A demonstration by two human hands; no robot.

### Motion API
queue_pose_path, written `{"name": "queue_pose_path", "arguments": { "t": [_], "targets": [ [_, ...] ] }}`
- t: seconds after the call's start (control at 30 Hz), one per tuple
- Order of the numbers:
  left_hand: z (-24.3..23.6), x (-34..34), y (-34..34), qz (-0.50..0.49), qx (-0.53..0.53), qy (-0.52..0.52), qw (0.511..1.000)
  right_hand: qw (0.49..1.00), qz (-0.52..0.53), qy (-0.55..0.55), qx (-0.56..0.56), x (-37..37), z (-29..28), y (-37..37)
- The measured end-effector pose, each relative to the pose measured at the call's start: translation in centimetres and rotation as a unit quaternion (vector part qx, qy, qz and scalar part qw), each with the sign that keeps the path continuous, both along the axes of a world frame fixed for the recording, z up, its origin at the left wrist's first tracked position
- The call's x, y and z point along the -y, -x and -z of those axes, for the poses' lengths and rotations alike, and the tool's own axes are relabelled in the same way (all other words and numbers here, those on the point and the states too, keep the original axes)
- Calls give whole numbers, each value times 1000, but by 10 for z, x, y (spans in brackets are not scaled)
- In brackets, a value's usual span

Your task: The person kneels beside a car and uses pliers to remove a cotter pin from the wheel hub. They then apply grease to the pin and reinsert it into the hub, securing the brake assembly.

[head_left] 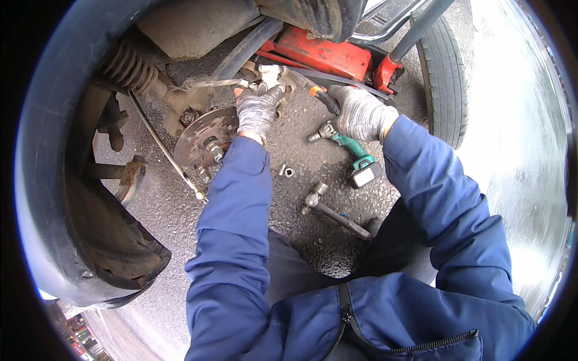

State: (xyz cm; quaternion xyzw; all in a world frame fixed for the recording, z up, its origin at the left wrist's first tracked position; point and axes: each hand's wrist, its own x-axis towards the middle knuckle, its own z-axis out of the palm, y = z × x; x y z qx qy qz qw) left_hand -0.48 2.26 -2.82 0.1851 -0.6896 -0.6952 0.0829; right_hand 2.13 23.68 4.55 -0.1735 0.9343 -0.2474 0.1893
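Note:
My gloved left hand (259,111) is closed around a bracket-like metal car part (271,76), beside the brake disc (205,138). Its fingers partly cover that part. In my gloved right hand (361,114) is a hand tool (326,98) with a black and orange handle. The tool's metal end points up-left and reaches the bracket-like part; its exact kind is hard to make out. Just below my right hand a green cordless impact wrench (353,147) lies on the ground. A ball-peen hammer (337,218) rests nearer to me.
Two small sockets (289,172) lie on the asphalt. A red floor jack (325,57) stands at the far side, with a tyre (444,78) on its right. Coil spring (126,69) and the dark wheel-arch liner (114,240) are at the left. Car bodywork (524,150) borders the right.

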Motion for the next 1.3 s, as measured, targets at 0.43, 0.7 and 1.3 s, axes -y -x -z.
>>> {"name": "queue_pose_path", "arguments": {
  "t": [0.43, 0.7, 1.3],
  "targets": [
    [-2, -1, -1, 30, -58, -115, 991, 1000, 13, 9, 24, -6, -6, -3],
    [8, 6, 0, 66, -67, -332, 938, 979, 35, 199, 31, -28, -3, -6],
    [11, 6, 3, 33, -27, -200, 979, 903, -91, 90, -411, -1, -60, -14]
  ]
}}
